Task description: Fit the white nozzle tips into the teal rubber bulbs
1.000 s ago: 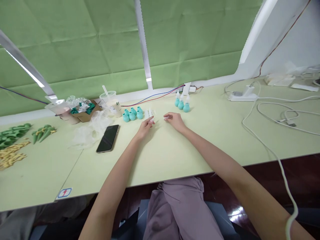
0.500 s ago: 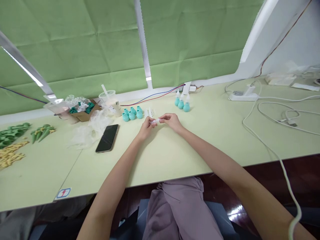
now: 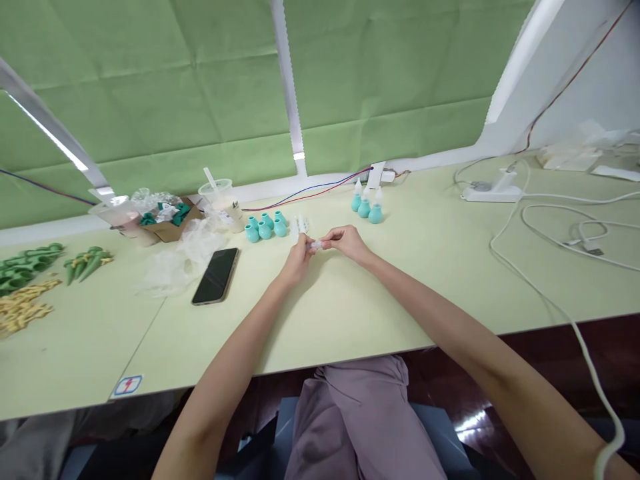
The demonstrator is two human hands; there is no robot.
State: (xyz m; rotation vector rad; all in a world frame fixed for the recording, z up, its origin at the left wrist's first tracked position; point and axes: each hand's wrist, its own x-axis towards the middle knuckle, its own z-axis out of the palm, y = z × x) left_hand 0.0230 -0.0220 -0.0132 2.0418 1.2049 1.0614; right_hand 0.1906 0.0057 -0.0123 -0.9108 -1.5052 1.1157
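Observation:
Between my hands is a small translucent white plastic piece [image 3: 316, 245], its exact shape too small to make out. My left hand [image 3: 297, 259] pinches its left end, and the fingertips of my right hand [image 3: 346, 241] are closed on its right end. Just beyond my left hand lie several small clear-white parts [image 3: 301, 225]. Left of them stand several turquoise rubber bulbs [image 3: 265, 229] with open necks. Farther right, 3 turquoise bulbs with clear pointed tips [image 3: 369, 211] stand upright in a group.
A phone [image 3: 215, 276] and crumpled plastic bags [image 3: 183, 260] lie to the left. Behind are drink cups [image 3: 223, 203] and a cardboard box [image 3: 173, 230]. Green and yellow pieces [image 3: 30, 300] lie far left. At right, a power strip [image 3: 493, 193] trails white cables [image 3: 540, 293] over the table edge.
Both hands remain together on the small piece, with slight finger movement. The view has shifted a little; the bulbs and other things on the table stay in place.

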